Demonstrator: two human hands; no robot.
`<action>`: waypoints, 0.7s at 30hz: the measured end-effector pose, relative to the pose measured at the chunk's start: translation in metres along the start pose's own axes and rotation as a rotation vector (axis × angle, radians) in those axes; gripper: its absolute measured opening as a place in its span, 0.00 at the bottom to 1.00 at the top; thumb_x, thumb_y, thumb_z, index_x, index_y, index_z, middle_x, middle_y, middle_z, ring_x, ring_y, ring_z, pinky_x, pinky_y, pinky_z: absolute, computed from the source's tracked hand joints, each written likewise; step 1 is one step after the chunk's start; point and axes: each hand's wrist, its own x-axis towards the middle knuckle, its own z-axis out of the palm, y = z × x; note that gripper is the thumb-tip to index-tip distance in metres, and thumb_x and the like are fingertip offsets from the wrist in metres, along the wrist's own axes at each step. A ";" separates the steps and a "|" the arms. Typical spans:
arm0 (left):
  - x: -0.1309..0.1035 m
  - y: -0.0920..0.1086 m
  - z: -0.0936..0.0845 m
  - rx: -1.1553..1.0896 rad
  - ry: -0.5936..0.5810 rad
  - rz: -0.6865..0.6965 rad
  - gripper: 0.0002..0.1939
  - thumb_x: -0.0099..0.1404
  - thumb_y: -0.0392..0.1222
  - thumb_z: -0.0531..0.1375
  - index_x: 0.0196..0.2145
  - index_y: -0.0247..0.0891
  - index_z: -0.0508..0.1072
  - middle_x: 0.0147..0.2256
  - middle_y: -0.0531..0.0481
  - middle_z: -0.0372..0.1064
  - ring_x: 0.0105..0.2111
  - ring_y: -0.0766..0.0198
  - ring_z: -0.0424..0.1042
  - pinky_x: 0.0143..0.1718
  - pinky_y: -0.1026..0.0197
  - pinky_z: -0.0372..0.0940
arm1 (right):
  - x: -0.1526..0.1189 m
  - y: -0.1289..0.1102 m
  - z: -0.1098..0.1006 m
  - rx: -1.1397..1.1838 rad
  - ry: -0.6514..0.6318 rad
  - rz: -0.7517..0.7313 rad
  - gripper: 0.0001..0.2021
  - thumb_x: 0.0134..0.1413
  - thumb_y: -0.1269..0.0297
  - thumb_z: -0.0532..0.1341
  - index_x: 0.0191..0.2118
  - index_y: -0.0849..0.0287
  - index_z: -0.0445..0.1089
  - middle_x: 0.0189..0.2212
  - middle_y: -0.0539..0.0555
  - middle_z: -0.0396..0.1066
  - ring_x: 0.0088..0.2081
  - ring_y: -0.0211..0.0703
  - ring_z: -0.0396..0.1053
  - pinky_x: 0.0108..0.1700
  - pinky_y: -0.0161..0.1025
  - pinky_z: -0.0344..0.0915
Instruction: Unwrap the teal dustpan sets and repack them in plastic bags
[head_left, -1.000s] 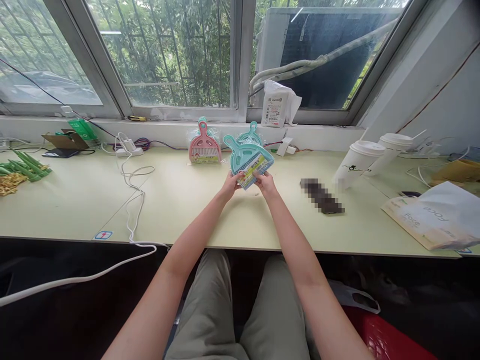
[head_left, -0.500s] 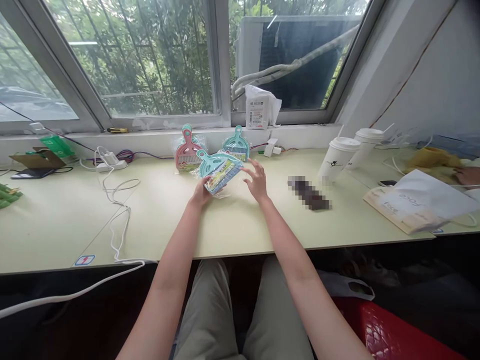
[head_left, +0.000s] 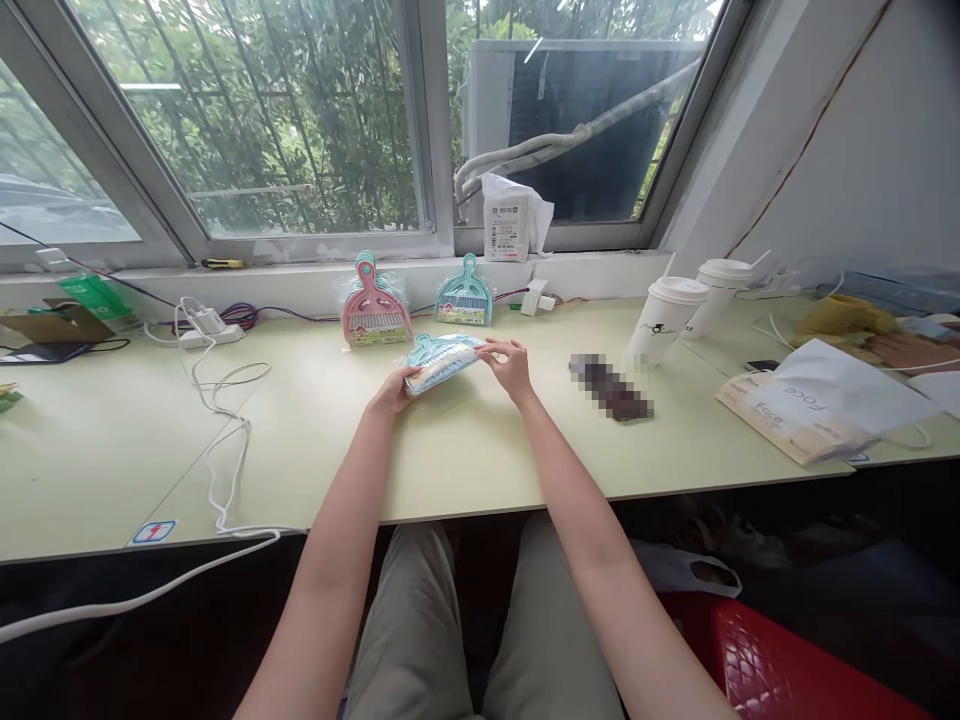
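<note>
A wrapped teal dustpan set is held low above the pale green table, its broad edge tilted toward me. My left hand grips its left corner. At its right corner, my right hand pinches the edge or wrapper between thumb and fingers. Behind it, a pink dustpan set in clear wrapping leans near the window ledge, with teal handles behind its own. Another teal dustpan set stands to the right of the pink one.
White cables and a power strip lie on the left. To the right are a blurred dark object, two lidded cups and a paper bag. Another person's hand rests at far right.
My right hand has closed onto the dustpan set's right corner, where its fingers were spread. The set has tipped flatter, showing less of its front. The view has shifted slightly.
</note>
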 end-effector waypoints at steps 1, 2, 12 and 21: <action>-0.001 0.001 0.000 -0.034 0.008 0.025 0.21 0.61 0.31 0.56 0.53 0.28 0.68 0.37 0.41 0.76 0.37 0.56 0.78 0.44 0.54 0.74 | -0.001 0.000 0.001 -0.059 -0.010 -0.002 0.07 0.58 0.60 0.63 0.31 0.51 0.77 0.39 0.51 0.79 0.50 0.48 0.73 0.63 0.51 0.48; -0.002 0.001 0.000 -0.052 -0.001 0.042 0.21 0.61 0.31 0.56 0.53 0.28 0.68 0.38 0.41 0.76 0.38 0.56 0.77 0.46 0.53 0.73 | -0.002 0.000 0.001 -0.118 -0.022 -0.006 0.07 0.58 0.60 0.62 0.32 0.52 0.77 0.39 0.52 0.79 0.49 0.48 0.73 0.62 0.51 0.49; -0.023 0.002 0.004 0.169 -0.292 0.018 0.18 0.57 0.30 0.61 0.47 0.28 0.71 0.40 0.38 0.76 0.37 0.54 0.77 0.42 0.50 0.75 | -0.002 0.021 0.001 -0.188 0.022 -0.026 0.05 0.53 0.64 0.64 0.30 0.54 0.78 0.41 0.56 0.72 0.47 0.51 0.67 0.53 0.48 0.63; -0.022 0.003 0.002 0.315 -0.258 0.034 0.30 0.55 0.45 0.67 0.54 0.35 0.67 0.40 0.38 0.76 0.32 0.53 0.77 0.35 0.52 0.74 | -0.002 0.044 0.012 0.441 -0.267 0.458 0.25 0.37 0.70 0.69 0.47 0.59 0.72 0.41 0.52 0.76 0.44 0.45 0.72 0.54 0.47 0.66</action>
